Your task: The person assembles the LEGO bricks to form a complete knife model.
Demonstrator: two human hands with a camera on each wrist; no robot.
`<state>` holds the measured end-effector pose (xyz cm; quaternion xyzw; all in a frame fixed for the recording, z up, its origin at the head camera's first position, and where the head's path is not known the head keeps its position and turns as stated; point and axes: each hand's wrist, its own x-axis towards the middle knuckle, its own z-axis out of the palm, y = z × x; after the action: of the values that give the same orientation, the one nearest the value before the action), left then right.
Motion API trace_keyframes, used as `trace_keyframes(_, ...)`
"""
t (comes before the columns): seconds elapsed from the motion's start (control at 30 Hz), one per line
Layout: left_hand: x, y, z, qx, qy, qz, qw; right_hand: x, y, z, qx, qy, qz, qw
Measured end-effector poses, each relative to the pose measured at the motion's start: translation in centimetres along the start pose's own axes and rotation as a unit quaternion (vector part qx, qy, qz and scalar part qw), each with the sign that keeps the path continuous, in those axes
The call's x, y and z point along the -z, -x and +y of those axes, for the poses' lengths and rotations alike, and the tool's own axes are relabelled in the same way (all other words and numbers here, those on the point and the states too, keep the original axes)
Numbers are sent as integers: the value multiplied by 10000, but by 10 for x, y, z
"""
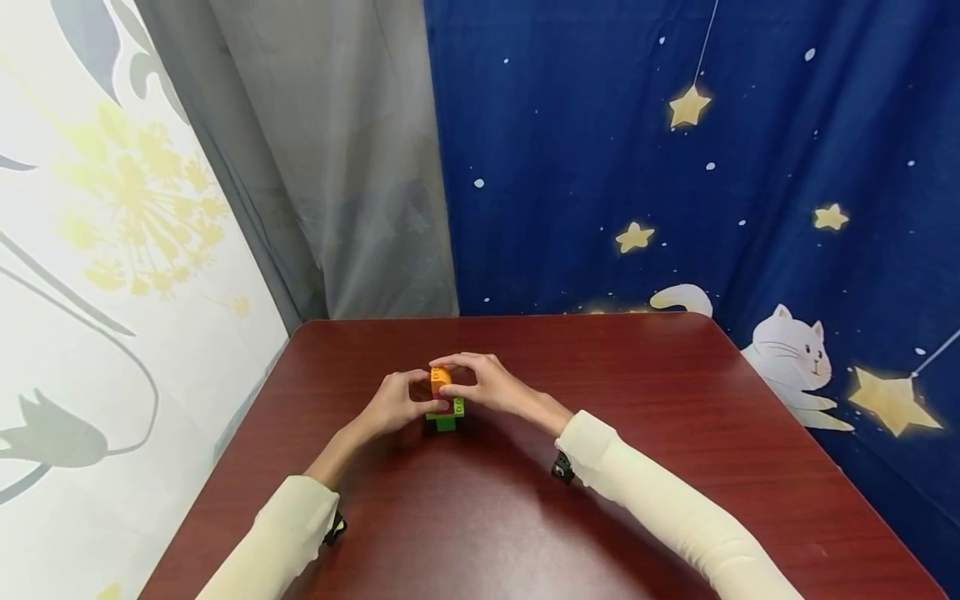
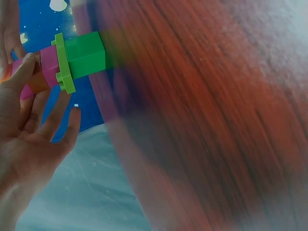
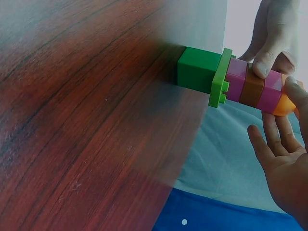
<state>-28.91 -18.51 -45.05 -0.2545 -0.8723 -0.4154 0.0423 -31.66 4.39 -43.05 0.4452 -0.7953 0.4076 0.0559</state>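
A tower of toy building bricks stands upright on the table in the head view. Its base is a dark green block, topped by a wider light green plate. Above come a pink brick, a brown brick, a second pink brick and a rounded orange brick at the top. My left hand grips the middle of the tower, its thumb by the brown brick. My right hand pinches the orange brick between thumb and fingers. Fingers partly cover the upper bricks.
The tower stands on a dark red wood-grain table, toward its far side. Behind the table hang a grey curtain and a blue curtain with stars. A white patterned panel rises along the left.
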Motion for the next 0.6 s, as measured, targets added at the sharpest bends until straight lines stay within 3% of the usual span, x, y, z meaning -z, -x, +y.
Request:
trace_keyframes(0.4,-14,-14,8,-38,55,-62,10000,13,13,6,-226,-577,-42,9981)
trace_keyframes(0.6,-22,-21,16,16,35,-103,9999,20,22,9,-251,-582,103,9979)
